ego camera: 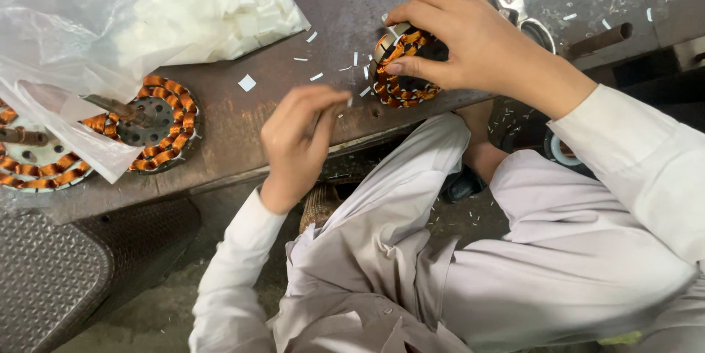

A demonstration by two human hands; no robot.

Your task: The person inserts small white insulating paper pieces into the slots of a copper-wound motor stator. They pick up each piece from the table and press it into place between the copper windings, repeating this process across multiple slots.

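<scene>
Even, soft light, mild glare on the plastic bag point(110, 22), slightly blurred.

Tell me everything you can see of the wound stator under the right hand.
The stator is a round ring of copper-orange wire coils packed side by side, with a pale metal piece at its upper left edge. It lies flat near the front edge of the dark, worn workbench, among scattered white paper slips. The right hand covers its upper right, thumb pressed on its left side and fingers curled over the top. The left hand is near but apart from it, pinching something small. Its centre is mostly hidden.
</scene>
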